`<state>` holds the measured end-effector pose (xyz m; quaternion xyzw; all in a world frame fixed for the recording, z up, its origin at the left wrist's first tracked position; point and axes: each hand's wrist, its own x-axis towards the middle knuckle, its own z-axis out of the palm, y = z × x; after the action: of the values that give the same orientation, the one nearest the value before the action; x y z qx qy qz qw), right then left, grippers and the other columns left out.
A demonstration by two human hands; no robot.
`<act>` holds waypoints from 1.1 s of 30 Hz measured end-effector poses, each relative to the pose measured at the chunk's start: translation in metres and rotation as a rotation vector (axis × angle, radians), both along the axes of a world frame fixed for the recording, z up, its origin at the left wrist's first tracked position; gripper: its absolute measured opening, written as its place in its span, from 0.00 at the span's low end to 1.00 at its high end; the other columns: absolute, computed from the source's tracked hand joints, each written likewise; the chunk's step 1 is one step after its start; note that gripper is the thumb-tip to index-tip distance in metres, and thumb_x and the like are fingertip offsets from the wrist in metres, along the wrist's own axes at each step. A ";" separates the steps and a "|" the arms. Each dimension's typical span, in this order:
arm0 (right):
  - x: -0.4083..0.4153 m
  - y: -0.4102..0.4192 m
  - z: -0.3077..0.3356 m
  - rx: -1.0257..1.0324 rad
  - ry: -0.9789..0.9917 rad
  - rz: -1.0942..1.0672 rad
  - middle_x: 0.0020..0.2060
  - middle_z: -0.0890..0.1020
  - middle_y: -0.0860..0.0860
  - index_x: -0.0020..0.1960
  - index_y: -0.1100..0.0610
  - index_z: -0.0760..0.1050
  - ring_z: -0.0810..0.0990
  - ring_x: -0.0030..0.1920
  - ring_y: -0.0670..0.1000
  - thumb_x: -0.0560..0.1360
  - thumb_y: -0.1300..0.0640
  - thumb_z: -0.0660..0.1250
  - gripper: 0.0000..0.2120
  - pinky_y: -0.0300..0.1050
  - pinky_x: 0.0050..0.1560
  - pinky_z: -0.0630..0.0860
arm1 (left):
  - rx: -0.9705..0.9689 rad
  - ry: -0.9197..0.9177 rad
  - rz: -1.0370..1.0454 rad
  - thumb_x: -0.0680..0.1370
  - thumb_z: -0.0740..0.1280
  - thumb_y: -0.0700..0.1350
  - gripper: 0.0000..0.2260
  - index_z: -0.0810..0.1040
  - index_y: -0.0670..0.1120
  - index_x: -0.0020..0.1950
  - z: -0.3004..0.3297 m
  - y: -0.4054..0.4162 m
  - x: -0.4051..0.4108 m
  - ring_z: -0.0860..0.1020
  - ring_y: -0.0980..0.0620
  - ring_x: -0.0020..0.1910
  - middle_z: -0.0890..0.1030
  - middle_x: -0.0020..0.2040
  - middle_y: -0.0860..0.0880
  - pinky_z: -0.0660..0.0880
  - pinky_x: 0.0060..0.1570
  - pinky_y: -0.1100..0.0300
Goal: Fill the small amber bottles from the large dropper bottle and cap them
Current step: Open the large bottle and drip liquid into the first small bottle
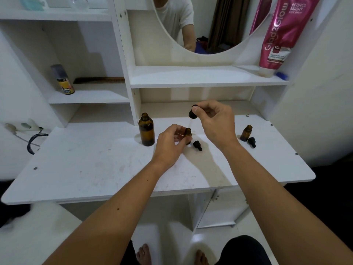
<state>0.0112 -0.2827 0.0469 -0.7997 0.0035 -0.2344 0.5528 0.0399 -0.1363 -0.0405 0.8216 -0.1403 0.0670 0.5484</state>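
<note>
The large amber bottle stands uncapped on the white table, left of my hands. My left hand grips a small amber bottle that stands upright on the table. My right hand pinches the black dropper cap above it, its faint glass pipette slanting down toward the small bottle's mouth. A small black cap lies just right of that bottle. Farther right stand a second small amber bottle, uncapped, and another black cap beside it.
A white shelf unit rises behind the table, with a spray can and a comb on the left shelf. A pink tube leans by the mirror. A power strip and cable lie off the table's left edge.
</note>
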 end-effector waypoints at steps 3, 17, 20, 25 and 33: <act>-0.002 0.002 0.001 -0.019 0.008 0.006 0.43 0.89 0.48 0.53 0.57 0.85 0.88 0.48 0.46 0.81 0.58 0.73 0.05 0.48 0.60 0.83 | 0.012 0.000 -0.003 0.78 0.75 0.48 0.11 0.79 0.51 0.58 -0.001 0.001 0.001 0.83 0.57 0.51 0.84 0.53 0.55 0.80 0.57 0.62; -0.005 0.005 -0.003 0.014 -0.002 0.022 0.43 0.89 0.48 0.53 0.57 0.85 0.88 0.48 0.47 0.81 0.58 0.72 0.04 0.48 0.60 0.83 | 0.057 -0.032 -0.019 0.79 0.74 0.48 0.10 0.78 0.51 0.59 -0.004 0.002 0.003 0.82 0.59 0.50 0.83 0.53 0.58 0.78 0.55 0.66; -0.007 0.006 -0.002 0.004 0.003 0.050 0.43 0.89 0.48 0.54 0.57 0.84 0.88 0.49 0.47 0.80 0.58 0.73 0.05 0.51 0.62 0.82 | 0.061 -0.023 -0.023 0.80 0.74 0.48 0.10 0.78 0.51 0.59 -0.004 0.002 0.003 0.81 0.59 0.50 0.82 0.52 0.58 0.77 0.52 0.67; -0.009 0.006 0.005 0.070 -0.046 0.017 0.44 0.89 0.49 0.56 0.56 0.84 0.89 0.49 0.48 0.80 0.57 0.74 0.06 0.49 0.62 0.83 | 0.050 0.008 0.001 0.79 0.74 0.49 0.15 0.76 0.51 0.63 -0.003 0.002 0.002 0.81 0.56 0.51 0.82 0.55 0.56 0.79 0.55 0.64; -0.014 0.011 0.026 0.103 -0.162 -0.040 0.49 0.88 0.48 0.58 0.56 0.84 0.88 0.51 0.46 0.81 0.56 0.72 0.07 0.39 0.58 0.82 | -0.023 -0.005 0.032 0.77 0.76 0.50 0.22 0.74 0.51 0.68 -0.002 0.010 -0.010 0.80 0.58 0.53 0.80 0.56 0.56 0.79 0.53 0.65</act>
<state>-0.0029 -0.2714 0.0726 -0.7484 -0.0133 -0.3089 0.5868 0.0302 -0.1266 -0.0421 0.8172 -0.1275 0.0794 0.5564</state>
